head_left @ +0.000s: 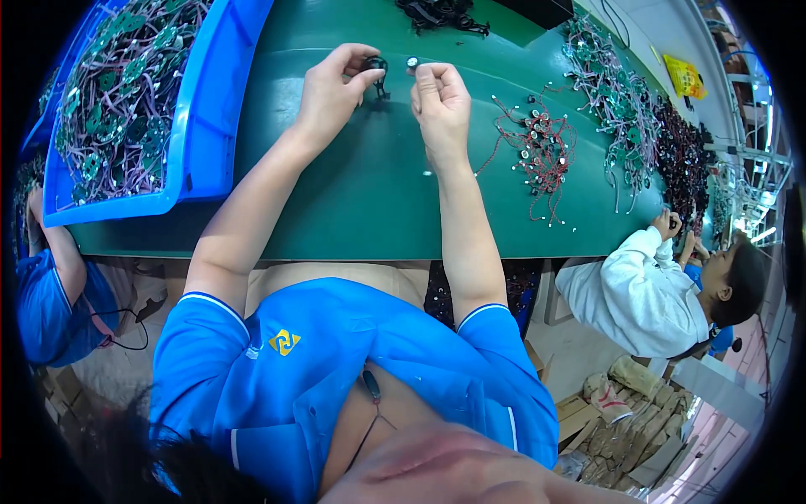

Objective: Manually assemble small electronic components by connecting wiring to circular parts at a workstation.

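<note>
Here's the left hand (332, 94), thumb and fingers pinching a black plastic part (377, 65) above the green desk (336, 206). And the right hand (442, 105) grips a small round piece (413, 62), just beside it! The two aren't touching, so this pair looks unjoined. Plenty left loose: red-wired pieces (544, 151) spread to the right, more black parts (445, 12) heaped at the far side. Whether any heap is finished work, I can't tell.
</note>
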### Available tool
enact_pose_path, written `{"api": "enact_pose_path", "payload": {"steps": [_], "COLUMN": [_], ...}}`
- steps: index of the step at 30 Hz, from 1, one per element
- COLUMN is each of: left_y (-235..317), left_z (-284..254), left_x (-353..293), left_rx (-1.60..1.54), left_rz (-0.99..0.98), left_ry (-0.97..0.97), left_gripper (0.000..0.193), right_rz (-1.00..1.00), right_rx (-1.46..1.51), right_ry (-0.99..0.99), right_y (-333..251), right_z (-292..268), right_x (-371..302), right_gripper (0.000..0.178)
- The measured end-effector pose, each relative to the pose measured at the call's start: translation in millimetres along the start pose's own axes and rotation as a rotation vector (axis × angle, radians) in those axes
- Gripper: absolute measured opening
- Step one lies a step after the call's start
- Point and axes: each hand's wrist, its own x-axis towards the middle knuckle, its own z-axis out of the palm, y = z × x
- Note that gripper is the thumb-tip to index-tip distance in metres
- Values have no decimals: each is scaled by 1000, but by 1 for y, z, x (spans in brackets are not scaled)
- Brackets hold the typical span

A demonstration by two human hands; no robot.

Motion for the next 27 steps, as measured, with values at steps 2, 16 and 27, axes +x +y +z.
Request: {"api": "enact_pose_path", "payload": {"steps": [2, 16, 27], "left_y": [-1, -14, -17], "left_z": [-8, -23, -19], "left_x": [-8, -24, -23], "left_rx": [-51, -201, -327], "left_rz": [-68, -75, -140], "left_ry": [12, -26, -43], "left_gripper": [23, 27, 25], "right_rz": [-16, -692, -698], "right_rx": [-4, -1084, -1255], "right_ry": [-16, -37, -88], "right_y": [4, 25, 25], "right_z": [11, 40, 31], "right_x": [-2, -11, -13], "right_gripper": [8, 8, 9]}}
